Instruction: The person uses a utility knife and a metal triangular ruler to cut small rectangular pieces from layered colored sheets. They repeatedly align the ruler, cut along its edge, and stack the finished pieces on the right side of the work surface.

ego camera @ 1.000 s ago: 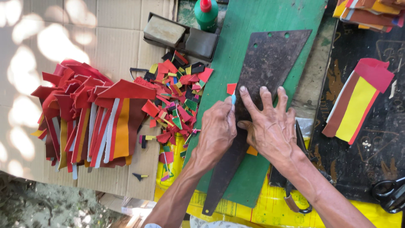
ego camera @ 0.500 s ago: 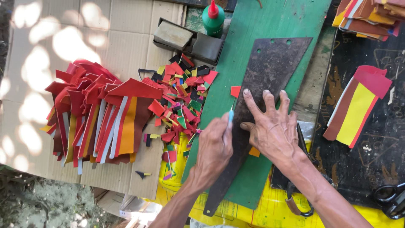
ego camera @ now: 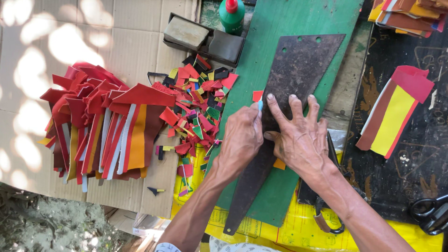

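My right hand (ego camera: 298, 135) presses flat, fingers spread, on a rusty saw blade (ego camera: 298, 70) lying on a green cutting board (ego camera: 298, 18). My left hand (ego camera: 242, 133) is closed around a small light-blue cutting tool (ego camera: 260, 106) held against the blade's left edge. A small red scrap (ego camera: 257, 95) sits just above the tool's tip. An orange bit (ego camera: 280, 164) peeks out under the blade below my right hand.
A heap of coloured offcuts (ego camera: 196, 102) lies left of the board; a stack of red, orange and white strips (ego camera: 102, 126) rests on cardboard. A green bottle (ego camera: 232, 16), a dark box (ego camera: 205, 39), a red-yellow piece (ego camera: 392, 112) and black scissors (ego camera: 431, 214) surround the board.
My left hand has edged slightly up along the blade's edge with the tool. My right hand stays pressed on the blade.
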